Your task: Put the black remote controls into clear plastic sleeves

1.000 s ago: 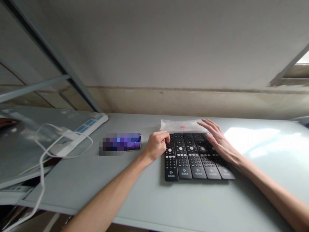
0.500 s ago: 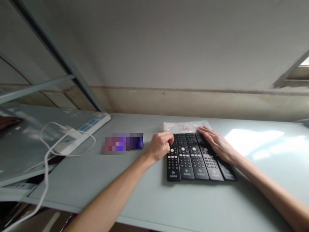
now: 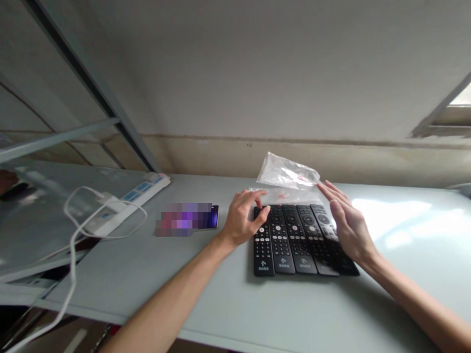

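Several black remote controls lie side by side in a row on the table, buttons up. My left hand is at the upper end of the leftmost remote, thumb and forefinger apart, holding nothing. A clear plastic bag with a red mark is raised behind the row, its right corner at the fingertips of my right hand. That hand is over the rightmost remotes and hides part of them; its fingers are straight and close together. Another clear bag lies flat behind the remotes.
A phone, partly blurred out, lies left of my left hand. Farther left are a white power strip and a looped white cable. Another person's hand shows at the left edge. The wall stands behind the table.
My right hand has come up off the remotes, and a plastic bag has risen at its fingertips. My left hand's thumb and forefinger have spread apart.
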`<state>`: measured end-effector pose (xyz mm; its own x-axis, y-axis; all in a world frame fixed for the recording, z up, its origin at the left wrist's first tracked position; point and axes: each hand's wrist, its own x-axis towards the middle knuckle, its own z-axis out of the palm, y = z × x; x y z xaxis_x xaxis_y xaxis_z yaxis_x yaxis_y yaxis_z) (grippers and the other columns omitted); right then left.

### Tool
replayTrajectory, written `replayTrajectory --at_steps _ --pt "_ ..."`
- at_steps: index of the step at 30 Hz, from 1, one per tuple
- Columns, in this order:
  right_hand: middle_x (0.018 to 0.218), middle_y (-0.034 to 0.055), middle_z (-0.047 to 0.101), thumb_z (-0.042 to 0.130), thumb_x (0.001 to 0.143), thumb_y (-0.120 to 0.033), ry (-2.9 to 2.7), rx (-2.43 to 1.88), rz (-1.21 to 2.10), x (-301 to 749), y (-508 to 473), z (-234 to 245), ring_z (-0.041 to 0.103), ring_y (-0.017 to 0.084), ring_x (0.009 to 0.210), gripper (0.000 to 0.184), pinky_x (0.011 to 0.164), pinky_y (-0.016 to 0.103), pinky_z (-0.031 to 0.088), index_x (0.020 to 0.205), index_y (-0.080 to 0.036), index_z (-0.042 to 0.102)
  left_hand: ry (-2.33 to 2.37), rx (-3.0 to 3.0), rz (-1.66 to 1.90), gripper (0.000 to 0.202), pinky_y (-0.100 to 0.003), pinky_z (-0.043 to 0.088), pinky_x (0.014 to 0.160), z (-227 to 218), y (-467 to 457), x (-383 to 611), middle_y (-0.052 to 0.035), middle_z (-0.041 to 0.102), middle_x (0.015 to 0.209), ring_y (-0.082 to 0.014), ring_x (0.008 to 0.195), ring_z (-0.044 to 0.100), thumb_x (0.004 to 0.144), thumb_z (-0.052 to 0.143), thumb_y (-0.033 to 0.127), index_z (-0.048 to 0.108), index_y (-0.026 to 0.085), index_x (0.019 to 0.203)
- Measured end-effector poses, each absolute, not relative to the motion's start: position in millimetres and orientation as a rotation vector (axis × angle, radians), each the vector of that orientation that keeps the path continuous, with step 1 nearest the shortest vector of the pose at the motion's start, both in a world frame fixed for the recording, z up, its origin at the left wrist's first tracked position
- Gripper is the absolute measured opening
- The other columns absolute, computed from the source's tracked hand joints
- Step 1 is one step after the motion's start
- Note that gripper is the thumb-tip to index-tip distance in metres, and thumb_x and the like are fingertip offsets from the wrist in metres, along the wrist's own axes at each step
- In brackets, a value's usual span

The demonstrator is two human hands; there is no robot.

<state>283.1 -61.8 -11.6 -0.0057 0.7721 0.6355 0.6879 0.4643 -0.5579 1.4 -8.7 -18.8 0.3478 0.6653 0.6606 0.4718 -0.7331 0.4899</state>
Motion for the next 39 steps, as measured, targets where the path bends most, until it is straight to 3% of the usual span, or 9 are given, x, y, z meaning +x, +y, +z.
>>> replayTrajectory --at_steps 3,7,11,15,21,24,28,33,39 --pt "0.160 0.0008 0.056 0.041 0.113 -0.035 -1.933 -1.231 0.063 271.7 -69.1 -12.2 0.039 0.028 0.157 0.049 0.125 0.066 0.036 0.161 -0.038 0.046 0.935 2.423 1.252 0.058 -0.051 0.047 0.113 -19.8 -7.7 1.4 -0.0126 0.070 0.132 -0.0306 0.128 0.061 0.095 0.066 0.065 0.064 0.022 0.135" --pt "0.167 0.0036 0.045 0.041 0.112 -0.025 -2.202 -1.186 -0.031 259.7 -72.4 -16.3 0.034 0.028 0.159 0.058 0.126 0.067 0.034 0.168 -0.035 0.031 0.819 2.423 1.171 0.105 -0.053 0.036 0.127 -22.1 -7.3 4.2 -0.0172 0.043 0.167 -0.0335 0.154 0.042 0.088 0.068 0.075 0.025 0.023 0.169" --pt "0.171 0.0032 0.038 0.042 0.112 -0.022 -2.315 -1.139 -0.052 254.5 -75.5 -15.3 0.029 0.027 0.161 0.060 0.127 0.067 0.032 0.168 -0.037 0.029 0.831 2.546 1.174 0.068 -0.052 0.034 0.129 -18.0 -8.3 2.2 -0.0083 0.032 0.174 -0.0267 0.158 0.037 0.112 0.040 0.045 0.009 0.034 0.172" --pt "0.175 0.0048 0.031 0.046 0.111 -0.028 -2.262 -1.129 -0.035 249.1 -87.1 -7.4 0.029 0.030 0.162 0.053 0.126 0.066 0.035 0.164 -0.036 0.041 1.000 2.797 1.403 0.070 -0.053 0.026 0.131 -7.1 -6.1 -10.7 -0.0046 0.019 0.178 -0.0255 0.162 0.028 0.111 0.035 0.019 0.006 0.038 0.171" --pt "0.153 0.0094 0.062 0.058 0.106 -0.043 -2.233 -1.039 0.107 238.6 -101.4 -4.3 0.050 0.033 0.147 0.045 0.116 0.060 0.048 0.149 -0.031 0.061 1.060 3.132 1.197 0.065 -0.055 0.019 0.134 -2.8 -0.8 -8.9 -0.0062 0.029 0.175 -0.0259 0.164 0.023 0.106 0.036 0.009 0.029 0.027 0.169" --pt "0.133 0.0098 0.073 0.060 0.105 -0.036 -2.129 -1.064 0.156 239.5 -100.3 -7.0 0.060 0.032 0.134 0.024 0.108 0.054 0.055 0.123 -0.028 0.075 1.002 3.181 1.008 0.058 -0.061 0.020 0.133 -6.5 -3.7 1.5 -0.0062 0.037 0.172 -0.0300 0.165 0.018 0.104 0.044 0.010 0.045 0.021 0.161" --pt "0.109 0.0076 0.076 0.058 0.104 -0.022 -2.005 -1.072 0.184 244.6 -95.6 -7.7 0.066 0.027 0.110 0.019 0.091 0.045 0.058 0.092 -0.025 0.073 1.048 3.129 0.961 0.051 -0.070 0.023 0.130 -7.8 -9.3 4.9 -0.0057 0.033 0.173 -0.0367 0.166 0.008 0.099 0.054 0.010 0.060 0.020 0.149" --pt "0.093 0.0059 0.072 0.057 0.101 -0.019 -1.870 -1.098 0.198 247.8 -91.8 -2.5 0.064 0.025 0.093 0.021 0.078 0.040 0.057 0.082 -0.024 0.064 1.155 3.027 1.041 0.066 -0.074 0.028 0.126 -9.6 -6.3 -1.7 -0.0113 0.031 0.173 -0.0353 0.165 0.010 0.092 0.046 -0.005 0.055 0.020 0.153" --pt "0.088 0.0045 0.068 0.060 0.099 -0.022 -1.804 -1.197 0.245 253.4 -91.6 -4.6 0.062 0.025 0.091 0.018 0.080 0.039 0.053 0.081 -0.024 0.061 1.153 2.941 1.072 0.090 -0.071 0.022 0.130 -14.4 -7.6 1.0 -0.0096 0.030 0.174 -0.0320 0.165 0.011 0.083 0.040 -0.014 0.041 0.026 0.163"
